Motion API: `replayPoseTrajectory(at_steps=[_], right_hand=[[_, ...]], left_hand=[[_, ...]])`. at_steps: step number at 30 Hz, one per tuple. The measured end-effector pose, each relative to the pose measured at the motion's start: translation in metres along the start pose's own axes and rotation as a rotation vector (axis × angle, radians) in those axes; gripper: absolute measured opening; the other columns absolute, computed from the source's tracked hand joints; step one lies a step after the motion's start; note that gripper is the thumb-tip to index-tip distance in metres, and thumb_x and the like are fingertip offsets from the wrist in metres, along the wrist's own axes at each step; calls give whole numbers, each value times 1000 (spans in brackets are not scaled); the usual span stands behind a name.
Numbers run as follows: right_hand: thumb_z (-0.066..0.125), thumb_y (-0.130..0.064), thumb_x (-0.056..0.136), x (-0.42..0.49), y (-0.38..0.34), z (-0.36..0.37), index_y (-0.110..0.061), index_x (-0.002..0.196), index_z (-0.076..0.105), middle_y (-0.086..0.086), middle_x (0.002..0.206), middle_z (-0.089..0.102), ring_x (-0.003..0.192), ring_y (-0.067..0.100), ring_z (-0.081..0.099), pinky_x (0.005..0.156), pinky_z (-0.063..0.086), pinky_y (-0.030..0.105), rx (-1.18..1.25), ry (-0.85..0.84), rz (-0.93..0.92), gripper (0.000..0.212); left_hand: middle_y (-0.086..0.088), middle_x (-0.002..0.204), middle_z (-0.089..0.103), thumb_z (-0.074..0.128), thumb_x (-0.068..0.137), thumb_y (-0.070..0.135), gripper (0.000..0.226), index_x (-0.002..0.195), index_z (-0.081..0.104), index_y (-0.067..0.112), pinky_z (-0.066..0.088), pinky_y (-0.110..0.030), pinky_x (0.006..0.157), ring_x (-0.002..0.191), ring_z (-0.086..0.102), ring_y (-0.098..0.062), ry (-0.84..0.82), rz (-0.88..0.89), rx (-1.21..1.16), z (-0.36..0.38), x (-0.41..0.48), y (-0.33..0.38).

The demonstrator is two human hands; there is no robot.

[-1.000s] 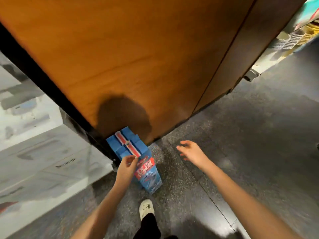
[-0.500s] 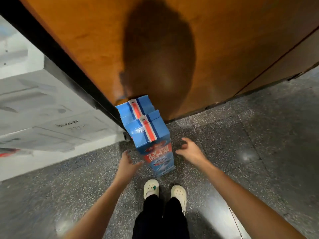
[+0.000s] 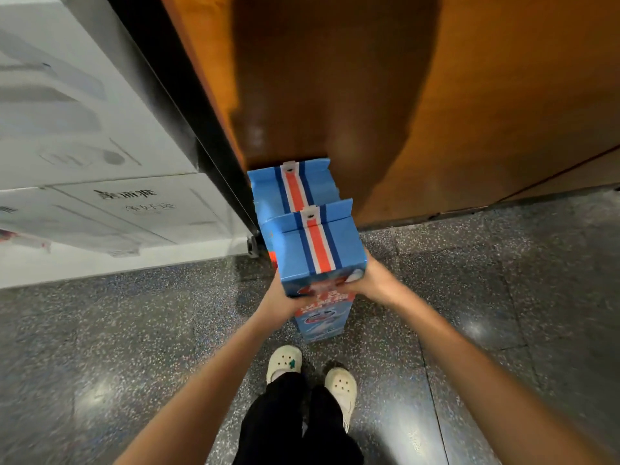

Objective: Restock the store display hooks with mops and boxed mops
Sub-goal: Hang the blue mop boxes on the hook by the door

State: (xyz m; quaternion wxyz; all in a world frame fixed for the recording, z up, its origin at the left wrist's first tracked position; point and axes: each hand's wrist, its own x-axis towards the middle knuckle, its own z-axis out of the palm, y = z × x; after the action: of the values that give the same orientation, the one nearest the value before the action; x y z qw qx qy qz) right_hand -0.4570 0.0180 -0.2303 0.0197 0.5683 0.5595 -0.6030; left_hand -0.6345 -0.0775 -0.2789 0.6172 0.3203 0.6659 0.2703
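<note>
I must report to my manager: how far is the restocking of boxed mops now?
Done: nothing visible; no hooks are in view. In hand: the left hand and right hand grip the front blue mop box. Still to do: hanging it, then the rear blue mop box by the wooden panel.

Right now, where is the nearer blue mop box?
Head view, centre: the nearer blue box stands upright, gripped between left hand and right hand, ahead of the white shoes; a second blue box stands directly behind it, by the wooden panel.
</note>
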Motion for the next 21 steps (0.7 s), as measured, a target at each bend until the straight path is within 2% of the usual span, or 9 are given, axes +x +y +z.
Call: replayPoseTrajectory(at_steps=[2, 4, 6, 11, 12, 15, 16, 19, 21], right_hand=[[74, 8, 72, -1, 3, -6, -10, 141, 31, -7, 101, 60, 96, 8, 61, 63, 49, 9, 17, -37, -11, 83], [73, 6, 72, -9, 6, -11, -10, 140, 34, -7, 99, 61, 91, 3, 60, 64, 50, 10, 43, -66, -5, 80], [77, 2, 70, -20, 9, -14, -12, 141, 37, -6, 107, 62, 102, 9, 61, 70, 53, 15, 108, -89, 28, 82], [79, -3, 68, -67, 0, -13, -24, 144, 36, -8, 118, 60, 118, 16, 55, 98, 50, 39, 96, -27, 5, 90], [79, -1, 69, -77, -6, -14, -26, 146, 33, -8, 119, 59, 117, 15, 56, 96, 51, 37, 88, -25, -7, 93], [77, -2, 74, -113, -40, -28, -30, 144, 31, -15, 116, 56, 109, 2, 55, 79, 51, 9, -20, -47, -132, 88], [78, -5, 74, -127, -54, -32, -29, 146, 28, -16, 116, 54, 110, 1, 52, 78, 48, 5, -82, -42, -176, 91], [78, -7, 76, -174, -98, -44, -26, 152, 16, -7, 133, 52, 125, 5, 47, 104, 42, 20, -179, -53, -327, 100], [77, -11, 78, -206, -130, -53, -31, 151, 16, -10, 137, 51, 127, -2, 44, 108, 37, 22, -199, -49, -397, 98]], left_hand=[[-4, 119, 62, 75, 77, 4, 67, 135, 42, 3, 50, -11, 72, 101, 62, -5, -17, -6, -35, 5, -1, -1], [-6, 128, 58, 77, 75, 16, 77, 140, 37, 5, 50, -14, 79, 113, 59, -12, -46, -16, -44, 10, -8, 0], [-8, 133, 55, 78, 75, 14, 82, 142, 32, 2, 50, -14, 81, 115, 57, -13, -72, -24, -44, 15, -16, 1], [-5, 135, 51, 73, 76, 21, 78, 140, 33, 3, 43, -5, 85, 114, 53, 6, -150, 33, -40, 22, -61, 19], [-5, 135, 51, 72, 76, 26, 77, 140, 34, 4, 42, -5, 87, 116, 52, 2, -142, 44, -28, 22, -72, 22], [-4, 134, 51, 73, 67, 57, 92, 137, 39, 7, 42, -10, 96, 121, 50, -12, -39, 76, 33, 23, -113, 40], [-2, 132, 53, 73, 66, 59, 90, 135, 42, 11, 43, -14, 98, 122, 50, -13, -19, 84, 33, 23, -128, 46], [5, 112, 60, 72, 77, 24, 44, 116, 51, 28, 51, -21, 87, 105, 57, -12, 66, 135, -23, 23, -182, 86], [8, 103, 62, 67, 80, 12, 36, 106, 52, 30, 49, -13, 77, 95, 59, -7, 152, 202, -82, 24, -211, 118]])
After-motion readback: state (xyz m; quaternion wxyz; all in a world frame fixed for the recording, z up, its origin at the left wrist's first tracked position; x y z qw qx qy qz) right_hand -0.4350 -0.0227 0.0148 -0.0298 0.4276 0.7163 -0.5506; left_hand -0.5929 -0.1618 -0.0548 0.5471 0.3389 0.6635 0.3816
